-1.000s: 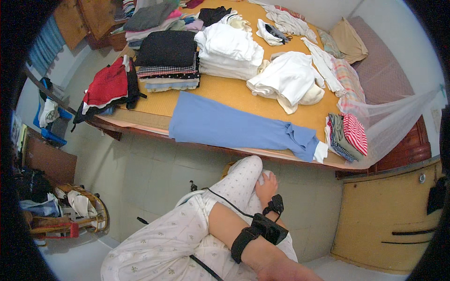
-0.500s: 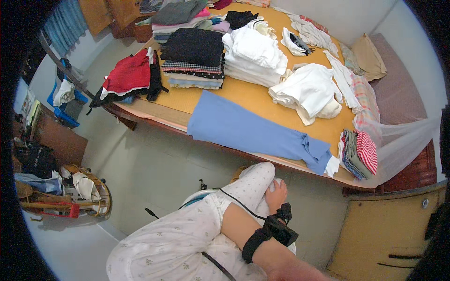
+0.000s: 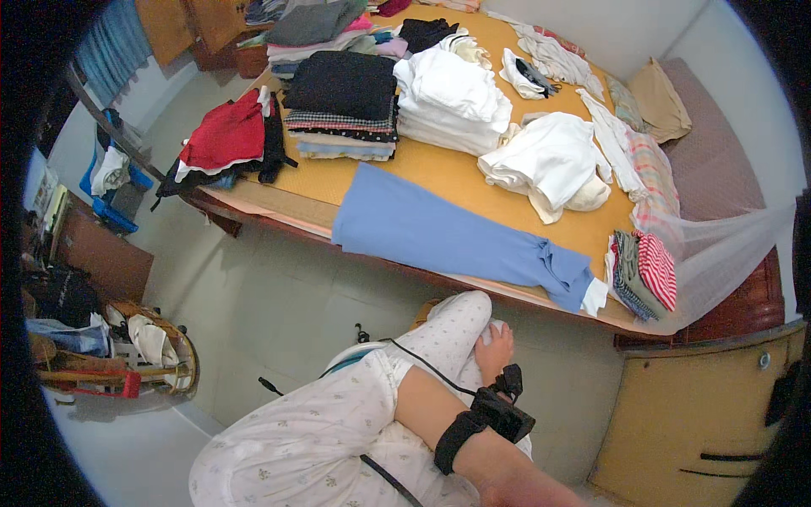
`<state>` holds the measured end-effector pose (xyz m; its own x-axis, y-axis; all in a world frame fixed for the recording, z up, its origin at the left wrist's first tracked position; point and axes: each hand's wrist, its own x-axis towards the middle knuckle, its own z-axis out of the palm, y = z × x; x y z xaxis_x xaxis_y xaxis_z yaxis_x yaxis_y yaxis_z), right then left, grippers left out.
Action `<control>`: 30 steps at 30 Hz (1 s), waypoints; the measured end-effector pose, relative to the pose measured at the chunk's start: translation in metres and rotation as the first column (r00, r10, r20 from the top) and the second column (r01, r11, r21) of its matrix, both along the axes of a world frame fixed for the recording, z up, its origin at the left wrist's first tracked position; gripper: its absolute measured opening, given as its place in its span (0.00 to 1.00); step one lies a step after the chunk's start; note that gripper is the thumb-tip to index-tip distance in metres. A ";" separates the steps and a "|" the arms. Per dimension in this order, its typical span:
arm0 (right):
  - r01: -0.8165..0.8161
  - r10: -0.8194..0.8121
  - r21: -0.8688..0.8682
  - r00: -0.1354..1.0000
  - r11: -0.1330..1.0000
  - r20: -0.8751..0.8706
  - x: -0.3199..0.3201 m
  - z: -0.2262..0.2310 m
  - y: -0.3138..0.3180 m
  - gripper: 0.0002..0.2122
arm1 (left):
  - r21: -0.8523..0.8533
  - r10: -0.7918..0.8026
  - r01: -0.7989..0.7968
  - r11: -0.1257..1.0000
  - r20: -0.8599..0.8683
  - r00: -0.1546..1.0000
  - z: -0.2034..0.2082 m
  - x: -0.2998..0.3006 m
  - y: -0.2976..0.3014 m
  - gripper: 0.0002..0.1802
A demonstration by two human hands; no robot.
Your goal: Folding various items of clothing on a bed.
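My right hand [image 3: 494,352] lies against the white patterned cloth [image 3: 463,314] over my bent leg, its fingers apart. A black strapped device [image 3: 507,414] covers part of its wrist from view. My left forearm [image 3: 435,407] comes out of a wide white patterned sleeve [image 3: 296,431] and crosses toward the lower right. A black strap circles that wrist, and my left hand [image 3: 524,486] runs out of the picture at the lower edge, so its fingers are hidden. Closest in front of me, a long blue garment [image 3: 439,228] is spread along the bed's near edge.
The bed [image 3: 431,169] carries a dark-topped folded stack [image 3: 342,84], a white stack [image 3: 454,93], a loose white garment [image 3: 549,165], red clothing [image 3: 224,133] and a small striped pile [image 3: 655,270]. A wooden cabinet [image 3: 684,414] stands at right, a cane basket [image 3: 190,355] at left.
The whole view has shifted very slightly, with the bed and clothes a little further left. My hands and the garments keep their places.
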<state>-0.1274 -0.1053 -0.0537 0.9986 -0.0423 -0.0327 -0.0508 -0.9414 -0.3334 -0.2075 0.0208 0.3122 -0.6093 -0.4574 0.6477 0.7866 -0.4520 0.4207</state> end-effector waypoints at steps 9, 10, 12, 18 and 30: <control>-0.007 0.008 -0.024 1.000 1.000 0.012 0.001 -0.006 -0.004 0.21 | -0.054 -0.017 0.012 0.998 -0.096 0.995 0.005 0.001 0.001 0.36; -0.004 0.004 -0.023 1.000 1.000 0.005 0.000 -0.008 -0.005 0.21 | -0.031 -0.024 0.022 0.999 -0.059 0.998 0.002 0.001 -0.001 0.36; 0.008 -0.008 -0.024 1.000 1.000 0.003 0.000 -0.010 -0.007 0.21 | -0.009 -0.040 0.040 0.999 -0.017 0.999 0.002 0.001 -0.002 0.36; -0.025 0.026 -0.019 0.999 1.000 0.034 0.000 -0.009 -0.005 0.22 | 0.043 -0.013 0.017 0.999 -0.089 0.996 0.008 0.001 0.003 0.38; -0.034 0.034 0.012 0.999 0.999 0.042 0.000 -0.012 -0.004 0.22 | -0.162 0.108 -0.109 0.981 -0.012 0.994 -0.004 0.005 0.001 0.36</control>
